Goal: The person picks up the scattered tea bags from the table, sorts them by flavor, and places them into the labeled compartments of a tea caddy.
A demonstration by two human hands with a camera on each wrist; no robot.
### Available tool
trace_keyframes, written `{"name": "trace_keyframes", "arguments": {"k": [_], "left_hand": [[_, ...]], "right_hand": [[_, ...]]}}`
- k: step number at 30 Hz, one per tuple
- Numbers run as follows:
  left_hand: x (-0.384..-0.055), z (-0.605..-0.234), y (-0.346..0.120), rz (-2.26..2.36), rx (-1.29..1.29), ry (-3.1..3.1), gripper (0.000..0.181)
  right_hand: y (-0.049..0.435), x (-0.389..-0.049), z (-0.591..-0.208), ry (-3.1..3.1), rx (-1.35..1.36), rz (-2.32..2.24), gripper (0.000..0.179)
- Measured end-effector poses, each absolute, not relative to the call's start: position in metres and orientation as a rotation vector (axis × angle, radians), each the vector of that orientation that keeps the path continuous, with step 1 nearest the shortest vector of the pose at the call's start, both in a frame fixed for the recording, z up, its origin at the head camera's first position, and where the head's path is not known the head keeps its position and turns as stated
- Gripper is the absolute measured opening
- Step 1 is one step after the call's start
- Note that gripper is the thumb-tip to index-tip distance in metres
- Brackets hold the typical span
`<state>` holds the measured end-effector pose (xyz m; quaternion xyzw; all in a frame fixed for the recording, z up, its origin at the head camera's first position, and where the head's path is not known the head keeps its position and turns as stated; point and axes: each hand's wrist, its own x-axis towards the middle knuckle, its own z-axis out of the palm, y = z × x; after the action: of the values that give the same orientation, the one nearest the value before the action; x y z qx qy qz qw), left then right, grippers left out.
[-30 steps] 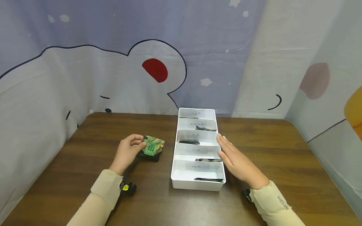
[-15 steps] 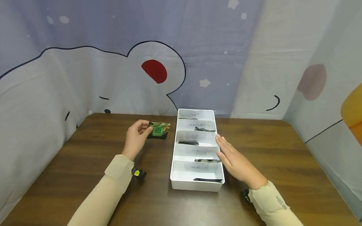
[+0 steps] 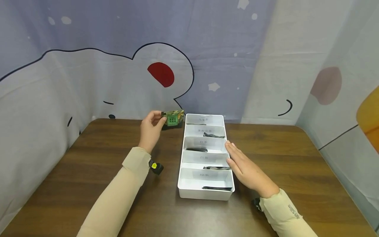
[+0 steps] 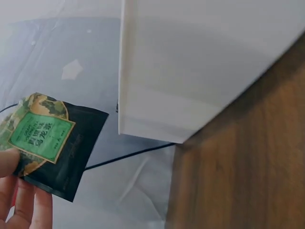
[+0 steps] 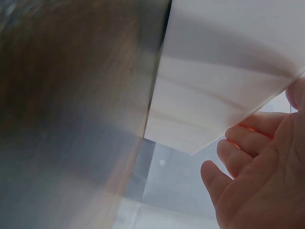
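Observation:
A green and black tea sachet [image 3: 172, 119] with a bright green label is pinched between the thumb and fingers of my left hand [image 3: 151, 132]. It hangs in the air just left of the far end of a white divided box [image 3: 204, 195]. In the left wrist view the tea sachet [image 4: 40, 136] is tilted and apart from the box's side wall [image 4: 190, 81]. My right hand [image 3: 250, 171] has its fingers extended and touches the box's right rim near the middle. In the right wrist view, the fingers of that right hand [image 5: 262, 162] lie along the rim.
The box has several labelled compartments in a row, each with a thin dark packet; one is the nearest packet [image 3: 217, 188]. It stands on a brown wooden table [image 3: 275, 154]. A patterned curtain [image 3: 225, 59] hangs behind the table's far edge.
My left hand has lifted the tea sachet off a dark item on the left and carried it forward and right toward the box's far end. The right hand has stayed at the rim.

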<state>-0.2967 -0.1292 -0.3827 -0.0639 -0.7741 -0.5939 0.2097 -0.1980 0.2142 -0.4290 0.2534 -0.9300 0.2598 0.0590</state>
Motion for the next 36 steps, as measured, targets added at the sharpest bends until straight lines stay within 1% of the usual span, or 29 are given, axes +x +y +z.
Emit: {"name": "trace_keyframes", "arguments": {"k": [8,16,26,29,36], "left_hand": [[-0.319,-0.379,-0.117,-1.758,-0.252,-2.098,0.021],[-0.334,-0.376,-0.103,-1.93,-0.281,-2.058,0.023],[-0.344,-0.38,-0.089,-2.123,-0.316,-2.031,0.02],[-0.345,-0.385,-0.088,-2.132,-0.341,-2.07,0.019],[-0.346,-0.398,-0.088,-2.133,-0.303,-2.15,0.018]], "right_hand": [[0.215,-0.198,-0.428,-2.82,0.767,0.782,0.057],[0.214,-0.195,-0.428,-2.824,0.758,0.769,0.057],[0.211,-0.193,-0.429,-2.83,0.764,0.77,0.058],[0.21,-0.193,-0.429,-2.825,0.768,0.771,0.058],[0.208,-0.193,-0.43,-2.831,0.784,0.753,0.058]]}}
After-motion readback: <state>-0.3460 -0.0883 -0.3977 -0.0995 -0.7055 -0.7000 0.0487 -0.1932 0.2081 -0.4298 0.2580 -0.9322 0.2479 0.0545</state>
